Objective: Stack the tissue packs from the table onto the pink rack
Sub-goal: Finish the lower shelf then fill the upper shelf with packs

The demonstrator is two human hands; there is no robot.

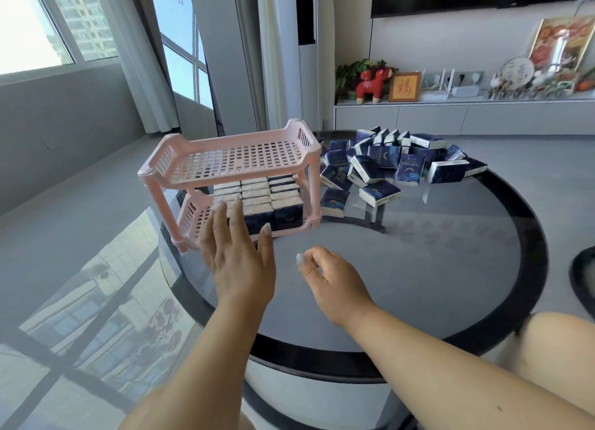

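A round glass table [418,268] with a dark rim carries everything here. Toward its left edge stands the pink rack [231,159], two tiers high; the top shelf [238,159] is bare, while the lower shelf [193,218] is packed with upright rows of tissue packs [267,198] that reach its front rail. Along the far edge of the table, to the right of the rack, lies a loose heap of packs [392,162], dark blue with white sides, some flat and some on edge. The left hand [235,252] is held at the front of the lower shelf, fingers straight and slightly apart, fingertips at the front row; whether they touch it I cannot tell. The right hand [331,278] hovers over the middle of the table, holding nothing, fingers loosely curled with the thumb near the forefinger. The lower tier looks full, so the step in hand seems to be squaring off that front row; it would go best with a flat, even push so no pack tips. The next packs should come from the near side of the heap and go on the top shelf in the same tight rows. Several packs read "TWINKLE"; the smaller print is illegible.
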